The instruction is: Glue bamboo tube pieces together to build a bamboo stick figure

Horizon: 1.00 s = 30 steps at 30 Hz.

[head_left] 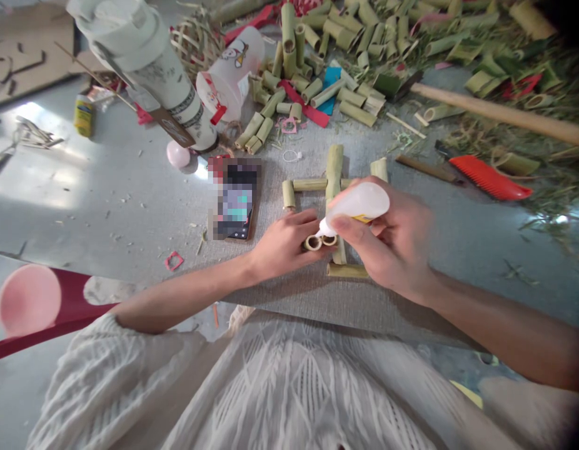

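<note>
My right hand point(387, 244) is wrapped round a white glue bottle point(359, 203), its nozzle pointing down-left onto the open ends of short bamboo tubes point(317, 241). My left hand point(282, 244) is closed on those tubes and holds them on the grey mat point(271, 187). Just behind the hands lies a small frame of bamboo pieces point(334, 172) laid crosswise, with one more piece point(346, 270) in front of my right hand.
A phone point(236, 197) lies left of the hands. Behind are a heap of cut bamboo tubes point(317, 56), a white tumbler point(149, 62), a clear cup point(231, 72), a long wooden stick point(500, 112) and a red-handled tool point(489, 178). A pink ball point(29, 300) sits at the near left.
</note>
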Motion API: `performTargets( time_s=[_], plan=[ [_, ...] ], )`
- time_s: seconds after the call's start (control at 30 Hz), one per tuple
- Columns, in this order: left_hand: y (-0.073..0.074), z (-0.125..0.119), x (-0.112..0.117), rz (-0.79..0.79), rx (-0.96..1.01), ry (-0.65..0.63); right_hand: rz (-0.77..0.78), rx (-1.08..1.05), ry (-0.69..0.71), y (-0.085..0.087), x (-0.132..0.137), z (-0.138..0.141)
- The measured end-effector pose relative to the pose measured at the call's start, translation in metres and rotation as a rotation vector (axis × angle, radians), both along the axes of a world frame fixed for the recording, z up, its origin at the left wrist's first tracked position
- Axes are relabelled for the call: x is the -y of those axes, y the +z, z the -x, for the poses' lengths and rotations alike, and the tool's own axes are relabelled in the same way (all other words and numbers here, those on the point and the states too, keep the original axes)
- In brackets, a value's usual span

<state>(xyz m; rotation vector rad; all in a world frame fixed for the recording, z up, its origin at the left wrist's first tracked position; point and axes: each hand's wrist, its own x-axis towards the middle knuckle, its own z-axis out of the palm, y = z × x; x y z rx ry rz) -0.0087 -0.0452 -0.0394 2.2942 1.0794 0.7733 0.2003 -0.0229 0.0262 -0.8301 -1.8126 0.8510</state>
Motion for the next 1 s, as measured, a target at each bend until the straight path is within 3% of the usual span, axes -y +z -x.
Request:
performTargets(
  time_s=[0.37,0.6,0.83,1.0],
  plan=[
    [0.001,0.000,0.000,0.000,-0.017,0.004,-0.026,-0.049,0.019,-0.002,0.000,0.000],
    [0.005,-0.001,0.001,0.009,-0.025,-0.003,-0.081,-0.159,-0.084,-0.001,0.000,-0.001],
    [0.003,-0.001,0.000,-0.015,-0.021,0.000,0.035,-0.136,-0.012,-0.009,0.002,0.002],
    [0.003,-0.001,0.000,-0.040,-0.025,0.004,-0.003,-0.104,-0.003,-0.014,0.004,0.004]
  ],
)
